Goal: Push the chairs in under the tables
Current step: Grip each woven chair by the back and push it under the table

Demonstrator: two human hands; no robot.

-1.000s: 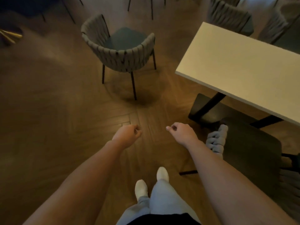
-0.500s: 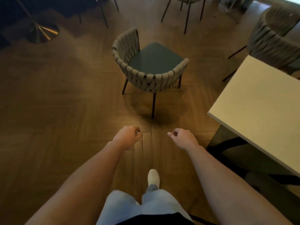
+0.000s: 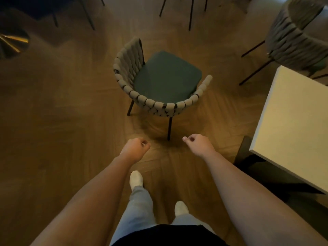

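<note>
Fingers: both hands, left hand [image 3: 135, 149] and right hand [image 3: 198, 144], curled loosely, holding nothing.
Chair: woven chair [image 3: 158, 84] stands out on the floor [image 3: 53, 121], clear of the table's [image 3: 292, 121] left edge, untouched.
Progress: this chair is not yet pushed in; reaching its backrest comes next.

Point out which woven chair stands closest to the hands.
The woven chair with the green seat, alone on the floor straight ahead of both hands; the other woven chair stands farther off beside the white table.

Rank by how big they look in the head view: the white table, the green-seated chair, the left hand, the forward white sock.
1. White table, partly cut off
2. Green-seated chair
3. Left hand
4. Forward sock

Table versus chair is unsure: the table sits nearer.
</note>
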